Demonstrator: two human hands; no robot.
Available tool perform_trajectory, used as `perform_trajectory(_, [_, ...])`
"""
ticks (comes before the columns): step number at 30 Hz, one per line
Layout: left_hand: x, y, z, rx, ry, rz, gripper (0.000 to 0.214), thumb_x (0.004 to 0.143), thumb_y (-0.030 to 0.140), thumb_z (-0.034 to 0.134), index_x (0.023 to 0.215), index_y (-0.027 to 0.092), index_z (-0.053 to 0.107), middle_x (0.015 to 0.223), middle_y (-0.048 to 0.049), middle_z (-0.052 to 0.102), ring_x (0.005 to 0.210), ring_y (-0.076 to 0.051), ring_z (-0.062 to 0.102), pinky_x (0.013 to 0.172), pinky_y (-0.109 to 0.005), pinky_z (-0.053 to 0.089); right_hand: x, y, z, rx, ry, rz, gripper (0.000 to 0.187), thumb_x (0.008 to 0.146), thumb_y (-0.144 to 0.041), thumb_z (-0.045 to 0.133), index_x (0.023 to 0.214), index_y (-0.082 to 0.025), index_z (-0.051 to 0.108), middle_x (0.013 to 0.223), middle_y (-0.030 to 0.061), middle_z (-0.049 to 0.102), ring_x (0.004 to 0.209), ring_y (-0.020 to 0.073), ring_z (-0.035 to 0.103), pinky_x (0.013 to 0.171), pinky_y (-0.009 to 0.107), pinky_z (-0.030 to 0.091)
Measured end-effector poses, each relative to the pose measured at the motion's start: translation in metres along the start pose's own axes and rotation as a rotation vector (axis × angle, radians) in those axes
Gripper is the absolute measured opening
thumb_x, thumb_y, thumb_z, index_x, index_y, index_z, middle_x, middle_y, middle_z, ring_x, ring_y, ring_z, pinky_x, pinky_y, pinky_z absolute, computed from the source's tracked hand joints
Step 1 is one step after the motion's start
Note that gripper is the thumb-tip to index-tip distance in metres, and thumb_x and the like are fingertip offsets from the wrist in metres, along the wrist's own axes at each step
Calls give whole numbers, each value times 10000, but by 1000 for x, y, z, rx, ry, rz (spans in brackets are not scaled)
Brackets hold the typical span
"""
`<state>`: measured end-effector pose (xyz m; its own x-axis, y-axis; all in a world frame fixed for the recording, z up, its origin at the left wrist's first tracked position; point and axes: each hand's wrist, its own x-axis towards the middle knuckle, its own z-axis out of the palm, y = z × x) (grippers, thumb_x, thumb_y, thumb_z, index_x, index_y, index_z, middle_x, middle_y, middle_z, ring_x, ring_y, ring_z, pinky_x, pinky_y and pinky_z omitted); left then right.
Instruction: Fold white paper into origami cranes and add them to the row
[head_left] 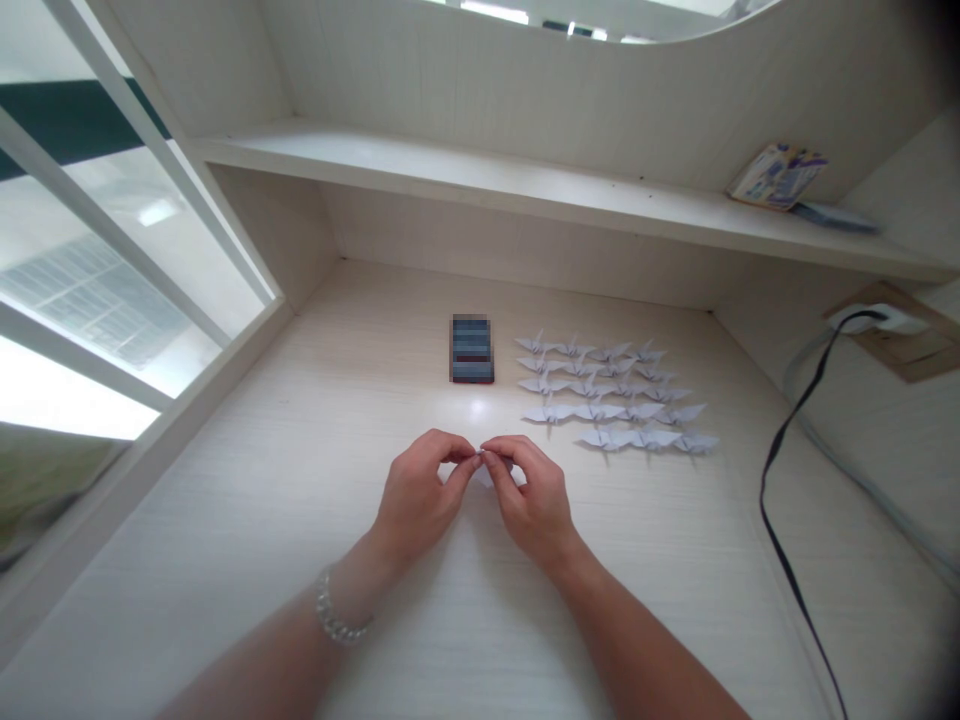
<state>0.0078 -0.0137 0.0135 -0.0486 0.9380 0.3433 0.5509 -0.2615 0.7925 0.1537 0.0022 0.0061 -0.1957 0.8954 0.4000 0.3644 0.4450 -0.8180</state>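
Note:
Between my two hands, over the middle of the pale desk, is a small folded piece of white paper (484, 477). Thumb and index finger of my left hand (424, 487) pinch its left side. My right hand (534, 492) pinches it from the right, the fingertips of both hands nearly meeting. Most of the paper is hidden behind the fingers, so its folded shape is unclear. Several white paper cranes (600, 412) stand in rows on the desk, beyond my right hand and to its right.
A phone-like dark rectangle (472, 350), blurred out, lies beyond my hands. A shelf (465, 170) spans the back, with a small printed box (780, 177) at its right. From a wall socket plug (892, 318), a black cord (772, 465) runs down the right side. Window bars (112, 215) are at left.

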Motion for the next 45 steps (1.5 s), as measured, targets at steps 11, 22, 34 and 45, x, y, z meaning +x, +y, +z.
perform_trajectory(11, [2, -2, -2, -8, -119, -17, 43, 818, 207, 549, 809, 189, 588, 803, -26, 621, 772, -153, 582, 705, -270, 459, 4, 3, -8, 292, -161, 229, 171, 848, -276, 535, 906, -189, 670, 896, 59, 663, 811, 167, 602, 683, 277, 476])
perform_trajectory(22, [5, -5, -7, -149, -311, -29, 40, 818, 184, 540, 796, 181, 574, 793, -13, 587, 746, -129, 551, 674, -243, 438, 13, 11, -29, 565, -385, 490, 163, 741, -264, 660, 860, -163, 707, 802, 47, 695, 690, 143, 599, 640, 270, 464])
perform_trajectory(34, [8, -10, -6, -88, -334, -19, 59, 832, 181, 511, 805, 186, 563, 794, -11, 565, 747, -135, 528, 698, -270, 422, 6, 3, -22, -131, -317, 11, 126, 833, -193, 516, 859, -190, 639, 803, 27, 651, 733, 142, 587, 673, 261, 441])
perform_trajectory(45, [8, -7, -7, -66, -285, 5, 91, 848, 225, 507, 826, 188, 587, 820, -24, 585, 791, -149, 541, 735, -281, 428, 4, -2, -23, -352, -339, -125, 174, 889, -188, 434, 846, -181, 602, 825, 47, 638, 787, 153, 580, 715, 264, 436])
